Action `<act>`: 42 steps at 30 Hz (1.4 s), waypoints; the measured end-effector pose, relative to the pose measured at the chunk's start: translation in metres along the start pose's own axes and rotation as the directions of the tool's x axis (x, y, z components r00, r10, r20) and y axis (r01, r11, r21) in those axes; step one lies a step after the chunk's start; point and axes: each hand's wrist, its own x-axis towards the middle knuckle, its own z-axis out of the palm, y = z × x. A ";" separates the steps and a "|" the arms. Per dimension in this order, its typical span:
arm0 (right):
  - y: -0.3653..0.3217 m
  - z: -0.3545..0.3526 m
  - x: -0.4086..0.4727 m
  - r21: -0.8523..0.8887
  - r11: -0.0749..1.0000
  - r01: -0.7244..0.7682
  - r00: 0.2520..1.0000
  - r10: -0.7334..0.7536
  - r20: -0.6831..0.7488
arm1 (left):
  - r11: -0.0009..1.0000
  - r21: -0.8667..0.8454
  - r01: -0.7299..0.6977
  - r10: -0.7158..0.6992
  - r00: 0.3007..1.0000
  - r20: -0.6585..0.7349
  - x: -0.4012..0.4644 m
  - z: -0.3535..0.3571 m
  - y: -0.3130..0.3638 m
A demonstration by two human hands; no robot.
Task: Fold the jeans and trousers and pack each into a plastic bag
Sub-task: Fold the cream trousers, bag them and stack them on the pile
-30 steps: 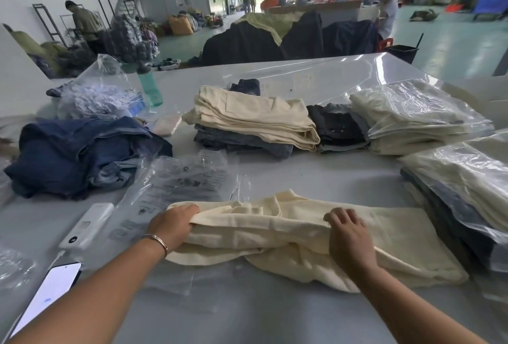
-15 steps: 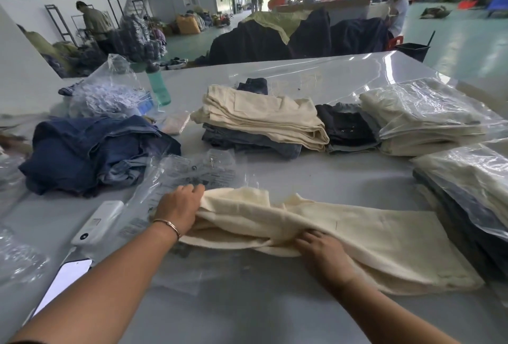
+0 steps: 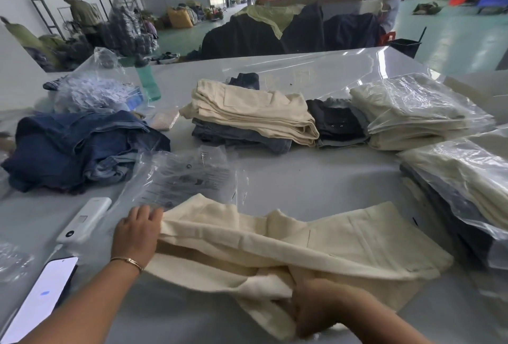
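Cream trousers (image 3: pixel 343 242) lie partly folded across the near table. My left hand (image 3: pixel 136 233) presses flat on their left end, fingers spread. My right hand (image 3: pixel 316 308) grips a bunched fold of the cream cloth at the near edge. An empty printed plastic bag (image 3: pixel 187 178) lies just behind the trousers. Behind it stands a stack of folded cream and denim trousers (image 3: pixel 253 115). A heap of unfolded blue jeans (image 3: pixel 77 148) sits at the left. Bagged trousers (image 3: pixel 412 112) and a second bagged pile (image 3: pixel 467 189) lie at the right.
A white power bank (image 3: pixel 85 220) and a lit phone (image 3: pixel 41 297) lie at the near left. A green bottle (image 3: pixel 148 82) and a bag of paper tags (image 3: pixel 96 87) stand behind the jeans. Dark folded jeans (image 3: pixel 335 120) lie mid-table. People work far behind.
My right hand has slid from the top of the trousers toward me and now grips the near fold. My left hand has shifted slightly away along the left end.
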 end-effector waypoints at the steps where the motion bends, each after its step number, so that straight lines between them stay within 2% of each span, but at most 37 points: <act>1: -0.002 -0.003 -0.001 0.050 0.999 0.006 0.998 -0.009 0.065 | 0.993 -0.038 0.108 -0.107 0.993 0.051 -0.004 -0.001 -0.001; 2: -0.002 -0.004 0.000 0.103 0.995 0.015 0.995 -0.025 0.093 | 0.965 -0.091 0.247 -0.236 0.964 0.119 -0.007 -0.002 -0.001; 4: 0.000 -0.002 0.002 0.259 0.965 0.038 0.999 -0.034 -0.021 | 0.813 -0.194 0.548 -0.482 0.822 0.302 -0.014 -0.002 0.001; 5: 0.004 0.001 0.003 0.318 0.947 0.048 0.993 -0.012 -0.116 | 0.715 -0.234 0.659 -0.555 0.738 0.385 -0.019 -0.003 0.004; 6: 0.009 0.005 0.006 0.334 0.941 0.056 0.980 0.013 -0.201 | 0.651 -0.268 0.710 -0.577 0.692 0.434 -0.024 -0.002 0.007; 7: 0.014 0.007 0.008 0.300 0.951 0.075 0.963 0.008 -0.268 | 0.617 -0.304 0.726 -0.574 0.679 0.458 -0.031 -0.002 0.013; 8: 0.017 0.011 0.010 0.264 0.961 0.083 0.949 0.004 -0.314 | 0.611 -0.337 0.716 -0.567 0.693 0.445 -0.037 -0.003 0.021; 9: 0.018 0.015 0.013 0.242 0.967 0.084 0.934 0.008 -0.357 | 0.650 -0.353 0.674 -0.552 0.737 0.391 -0.043 -0.004 0.029; 11: 0.016 0.024 0.021 0.179 0.984 0.029 0.904 0.051 -0.426 | 0.810 -0.310 0.498 -0.447 0.866 0.223 -0.055 -0.003 0.047; 13: 0.014 0.034 0.028 0.076 0.994 -0.075 0.872 0.102 -0.479 | 0.914 -0.241 0.327 -0.310 0.945 0.107 -0.060 -0.005 0.059; 15: 0.016 0.035 0.033 0.035 0.983 -0.180 0.854 0.174 -0.491 | 0.939 -0.211 0.272 -0.263 0.962 0.069 -0.062 -0.005 0.063; 18: 0.024 0.028 0.030 0.058 0.958 -0.280 0.817 0.270 -0.509 | 0.944 -0.179 0.276 -0.270 0.961 0.057 -0.060 -0.007 0.062; 19: 0.028 0.028 0.029 0.069 0.948 -0.310 0.796 0.299 -0.527 | 0.950 -0.181 0.253 -0.242 0.967 0.083 -0.059 -0.008 0.061; 21: 0.035 0.030 0.028 0.082 0.931 -0.357 0.767 0.342 -0.543 | 0.947 -0.228 0.225 -0.167 0.954 0.248 -0.053 -0.012 0.062; 23: 0.042 0.032 0.026 0.105 0.909 -0.403 0.741 0.391 -0.546 | 0.897 -0.323 0.303 -0.130 0.877 0.462 -0.044 -0.018 0.066; 25: 0.049 0.030 0.024 0.131 0.879 -0.458 0.713 0.452 -0.537 | 0.753 -0.506 0.420 -0.081 0.823 0.562 -0.032 -0.028 0.073; 26: 0.053 0.028 0.023 0.149 0.863 -0.482 0.700 0.482 -0.528 | 0.622 -0.632 0.462 -0.041 0.825 0.563 -0.025 -0.034 0.076; 27: 0.056 0.025 0.021 0.169 0.850 -0.499 0.688 0.507 -0.519 | 0.447 -0.739 0.505 -0.030 0.834 0.551 -0.016 -0.041 0.078; 29: 0.061 0.022 0.019 0.190 0.836 -0.514 0.676 0.532 -0.511 | 0.040 -0.822 0.568 -0.154 0.817 0.556 0.003 -0.051 0.081; 31: 0.066 0.022 0.020 0.202 0.832 -0.516 0.674 0.540 -0.504 | -0.396 -0.750 0.529 -0.233 0.732 0.640 0.020 -0.055 0.081; 32: 0.069 0.023 0.020 0.230 0.831 -0.505 0.677 0.548 -0.492 | -0.568 -0.666 0.484 -0.221 0.689 0.690 0.026 -0.054 0.081; 33: 0.072 0.024 0.020 0.271 0.824 -0.498 0.677 0.564 -0.473 | -0.683 -0.585 0.437 -0.208 0.652 0.729 0.029 -0.048 0.080; 34: 0.076 0.024 0.018 0.320 0.809 -0.493 0.666 0.588 -0.459 | -0.729 -0.535 0.427 -0.206 0.609 0.766 0.030 -0.039 0.077; 35: 0.081 0.025 0.015 0.369 0.790 -0.490 0.646 0.613 -0.455 | -0.722 -0.513 0.465 -0.212 0.557 0.803 0.029 -0.029 0.076; 38: 0.093 0.026 0.008 0.402 0.787 -0.468 0.626 0.616 -0.479 | -0.579 -0.475 0.663 -0.280 0.387 0.879 0.012 -0.009 0.079; 39: 0.094 0.026 0.008 0.384 0.799 -0.462 0.632 0.601 -0.489 | -0.531 -0.485 0.695 -0.325 0.362 0.874 0.008 -0.006 0.083; 40: 0.095 0.024 0.007 0.375 0.808 -0.454 0.635 0.589 -0.500 | -0.470 -0.511 0.720 -0.367 0.368 0.855 0.006 -0.004 0.085; 42: 0.097 0.018 0.006 0.378 0.813 -0.444 0.605 0.583 -0.543 | -0.331 -0.584 0.741 -0.409 0.445 0.797 0.006 -0.010 0.089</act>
